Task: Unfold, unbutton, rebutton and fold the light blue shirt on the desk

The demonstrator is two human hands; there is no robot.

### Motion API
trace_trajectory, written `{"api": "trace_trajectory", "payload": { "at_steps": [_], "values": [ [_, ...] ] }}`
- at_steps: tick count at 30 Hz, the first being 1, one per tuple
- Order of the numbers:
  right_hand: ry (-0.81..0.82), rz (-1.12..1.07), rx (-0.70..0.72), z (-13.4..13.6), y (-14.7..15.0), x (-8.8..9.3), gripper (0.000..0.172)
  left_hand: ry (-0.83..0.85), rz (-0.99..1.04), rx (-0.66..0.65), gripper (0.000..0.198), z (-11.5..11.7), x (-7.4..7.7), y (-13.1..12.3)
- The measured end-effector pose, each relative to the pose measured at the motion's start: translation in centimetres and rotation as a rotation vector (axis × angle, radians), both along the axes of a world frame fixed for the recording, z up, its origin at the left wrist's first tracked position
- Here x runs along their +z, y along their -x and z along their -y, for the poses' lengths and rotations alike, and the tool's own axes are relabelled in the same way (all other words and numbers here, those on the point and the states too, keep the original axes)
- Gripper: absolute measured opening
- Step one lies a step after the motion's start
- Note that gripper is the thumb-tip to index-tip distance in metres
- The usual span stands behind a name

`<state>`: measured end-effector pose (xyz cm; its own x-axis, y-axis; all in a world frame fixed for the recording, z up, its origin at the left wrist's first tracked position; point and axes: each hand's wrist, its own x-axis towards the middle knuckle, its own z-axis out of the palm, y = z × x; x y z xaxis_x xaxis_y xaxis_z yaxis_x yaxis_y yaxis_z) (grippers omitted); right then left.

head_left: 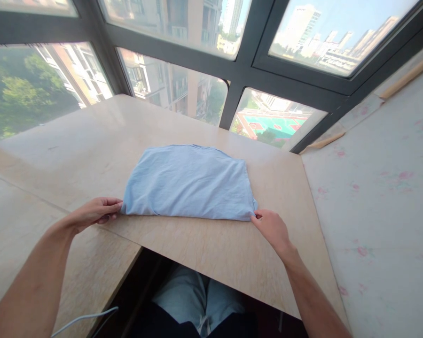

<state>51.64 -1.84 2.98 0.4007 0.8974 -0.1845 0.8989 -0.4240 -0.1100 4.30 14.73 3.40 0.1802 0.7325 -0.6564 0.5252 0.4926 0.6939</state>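
A light blue folded cloth point(190, 183), perhaps a garment, lies flat on the beige stone-look counter point(197, 234). Its near edge runs nearly straight, and a few soft creases cross its top. At the near left corner, my left hand point(100, 211) pinches the fabric between thumb and fingers. My right hand point(270, 226) grips the near right corner in the same way, where a small bit of cloth sticks out at the side. The layers inside the fold are hidden.
Dark-framed windows point(245, 70) rise behind the counter. A wall with pink-flowered paper point(366, 225) borders it on the right. The counter's front edge cuts inward above my lap point(204, 295). A white cable point(84, 319) hangs at the lower left.
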Motion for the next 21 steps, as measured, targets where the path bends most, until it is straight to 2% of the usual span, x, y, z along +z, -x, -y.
{"api": "trace_trajectory", "payload": {
  "at_steps": [5, 10, 17, 21],
  "values": [
    [-0.125, 0.155, -0.027, 0.8, 1.1, -0.7, 0.031, 0.057, 0.070, -0.041, 0.041, -0.2, -0.3, 0.0],
    [-0.219, 0.148, -0.091, 0.3, 1.4, -1.0, 0.034, 0.054, 0.179, 0.013, 0.041, -0.1, -1.2, 0.5],
    [0.002, 0.020, -0.136, -2.2, 0.5, -0.3, 0.030, 0.066, 0.157, 0.121, 0.055, 0.1, -1.9, 1.2],
    [0.087, 0.044, -0.116, -2.8, 0.5, 0.5, 0.027, 0.083, 0.194, 0.112, 0.055, 0.0, -1.7, 0.9]
  ]
}}
